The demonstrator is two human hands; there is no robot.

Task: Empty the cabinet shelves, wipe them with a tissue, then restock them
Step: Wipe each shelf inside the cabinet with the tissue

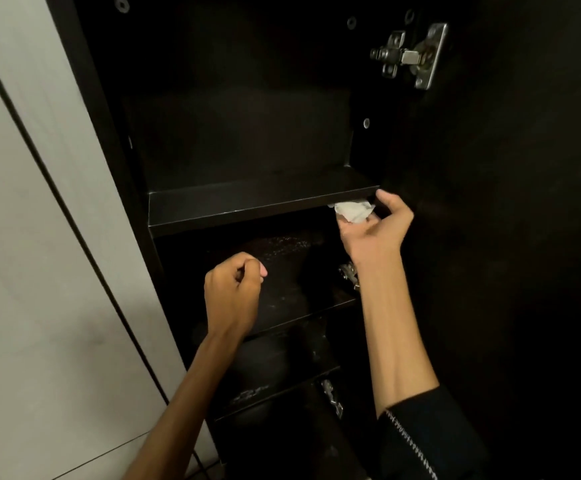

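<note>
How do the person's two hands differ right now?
The right hand holds a crumpled white tissue under the front edge of the upper shelf; the left hand holds nothing. The right hand is higher, the left hand lower, fingers curled. Both reach into the dark cabinet.

One black cabinet (pixel 84 98) holds three visible shelves (pixel 247 202), with three metal hinges (pixel 410 57) along its right side; two hands (pixel 374 230) reach in, and one crumpled white tissue (pixel 353 212) is in view.
</note>
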